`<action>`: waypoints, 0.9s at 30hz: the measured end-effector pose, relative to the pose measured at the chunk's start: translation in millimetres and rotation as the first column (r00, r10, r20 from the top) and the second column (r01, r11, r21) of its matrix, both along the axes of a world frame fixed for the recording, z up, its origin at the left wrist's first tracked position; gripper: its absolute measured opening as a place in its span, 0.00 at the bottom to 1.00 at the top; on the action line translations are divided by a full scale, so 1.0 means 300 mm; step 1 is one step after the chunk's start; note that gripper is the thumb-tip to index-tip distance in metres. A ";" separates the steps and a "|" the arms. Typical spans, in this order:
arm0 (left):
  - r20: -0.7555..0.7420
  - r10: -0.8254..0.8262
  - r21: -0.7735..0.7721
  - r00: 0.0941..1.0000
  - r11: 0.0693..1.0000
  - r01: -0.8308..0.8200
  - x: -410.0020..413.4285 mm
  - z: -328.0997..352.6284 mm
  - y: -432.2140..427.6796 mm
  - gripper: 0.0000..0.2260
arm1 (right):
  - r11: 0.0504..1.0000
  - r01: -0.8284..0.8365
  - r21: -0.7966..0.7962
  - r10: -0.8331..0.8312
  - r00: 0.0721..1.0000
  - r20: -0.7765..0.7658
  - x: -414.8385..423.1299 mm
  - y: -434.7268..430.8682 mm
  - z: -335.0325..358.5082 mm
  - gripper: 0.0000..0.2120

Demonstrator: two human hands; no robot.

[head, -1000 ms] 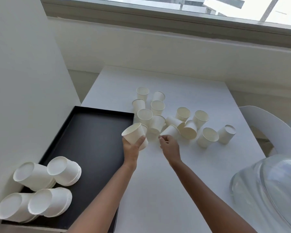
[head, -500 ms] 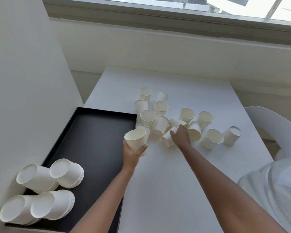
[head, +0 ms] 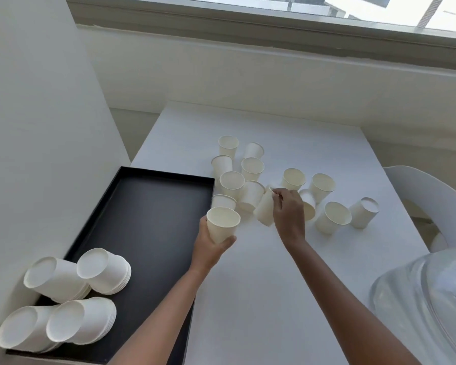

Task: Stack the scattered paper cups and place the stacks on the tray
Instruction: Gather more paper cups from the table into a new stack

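**Two cups in hand, scattered cups on the table, four stacks on the tray**

Held upright in the left hand (head: pixel 208 246): a white paper cup (head: pixel 222 223), mouth up, fingers and thumb wrapped around its lower half, just off the right edge of the tray. At 2 o'clock from it, pinched by the rim in the right hand (head: pixel 287 214): a second white paper cup, tilted (head: pixel 264 209), its base pointing down and toward the viewer, thumb and fingertips closed on the lip.

Behind and around both hands, from 11 to 3 o'clock: a loose cluster of white paper cups (head: pixel 250 168) on the white tabletop (head: pixel 274 285), most upright with mouths open, several leaning against neighbours. At the far right of the cluster, one upside-down cup (head: pixel 363 212), standing just beside an upright one.

At 9 o'clock from the held cup: a flat black rectangular tray (head: pixel 142 206) with a low rim, lying along the table's left side against a white wall. At the tray's near end, around 7 o'clock: four short stacks of white paper cups (head: pixel 71 301) lying on their sides, two behind and two in front, bases toward the viewer, touching one another.

At 4 o'clock, by the lower right corner: a clear domed plastic object (head: pixel 427 299), blurred. Beyond it, a white curved chair back (head: pixel 427 196).
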State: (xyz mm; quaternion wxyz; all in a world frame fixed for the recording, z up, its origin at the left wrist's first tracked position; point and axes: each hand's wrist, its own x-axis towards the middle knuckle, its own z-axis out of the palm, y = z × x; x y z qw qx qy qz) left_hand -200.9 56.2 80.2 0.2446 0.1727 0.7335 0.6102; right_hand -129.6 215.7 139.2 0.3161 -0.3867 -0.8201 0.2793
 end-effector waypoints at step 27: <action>0.051 -0.146 0.227 0.988 0.965 0.131 0.058 0.069 0.101 0.30 | 0.850 -0.286 -0.443 0.236 0.957 -0.166 0.034 -0.195 -0.024 0.34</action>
